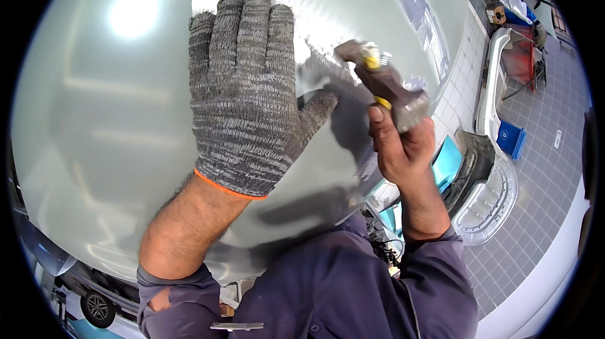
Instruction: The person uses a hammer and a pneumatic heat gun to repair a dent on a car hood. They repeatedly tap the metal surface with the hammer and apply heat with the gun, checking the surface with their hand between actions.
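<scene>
My left hand (246,93), in a grey knitted glove with an orange cuff edge, lies flat with fingers stretched out on a smooth, pale grey-green car body panel (126,169). Around its fingertips and to their right, a scuffed patch (321,21) of the panel shines like bare metal. My right hand (406,143) is bare and closed around a dark tool (387,84) with yellow and silvery parts. Motion blurs this tool, so its exact kind cannot be made out. It is held above the panel, right of the scuffed patch, and casts a shadow near my left thumb.
At the right, a removed bumper (498,80) and a silvery car panel (485,213) stand on the grey tiled floor (535,225). A blue box (511,139) sits beside them. A dark car with its wheel (97,309) shows at lower left.
</scene>
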A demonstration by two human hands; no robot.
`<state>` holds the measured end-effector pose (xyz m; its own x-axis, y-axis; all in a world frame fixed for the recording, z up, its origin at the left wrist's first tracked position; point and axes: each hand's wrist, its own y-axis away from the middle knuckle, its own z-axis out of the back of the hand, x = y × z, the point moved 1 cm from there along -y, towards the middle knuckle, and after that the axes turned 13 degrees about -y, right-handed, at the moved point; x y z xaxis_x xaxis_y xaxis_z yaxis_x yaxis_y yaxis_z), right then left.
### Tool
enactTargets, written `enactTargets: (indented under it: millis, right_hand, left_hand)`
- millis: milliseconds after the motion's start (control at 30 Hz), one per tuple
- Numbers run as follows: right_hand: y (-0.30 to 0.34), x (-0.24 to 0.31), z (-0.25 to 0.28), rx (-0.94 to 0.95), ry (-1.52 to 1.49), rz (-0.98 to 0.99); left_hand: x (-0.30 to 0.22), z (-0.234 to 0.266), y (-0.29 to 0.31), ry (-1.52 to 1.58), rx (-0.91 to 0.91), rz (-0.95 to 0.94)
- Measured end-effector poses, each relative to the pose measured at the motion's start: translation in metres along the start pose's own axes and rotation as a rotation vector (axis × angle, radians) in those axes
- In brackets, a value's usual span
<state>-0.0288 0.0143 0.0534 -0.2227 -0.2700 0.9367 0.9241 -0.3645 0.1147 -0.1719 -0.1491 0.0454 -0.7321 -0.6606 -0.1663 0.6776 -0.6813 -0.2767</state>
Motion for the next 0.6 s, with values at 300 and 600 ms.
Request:
enactTargets:
  millis: [300, 600]
  right_hand:
    - [-0.011, 0.009, -0.004, 0.031, 0.047, 0.080]
    - [-0.026, 0.009, -0.005, 0.075, 0.101, 0.159]
  left_hand:
    - [0.008, -0.012, 0.001, -0.020, -0.076, -0.050]
    - [0.010, -0.003, -0.004, 0.008, -0.037, -0.016]
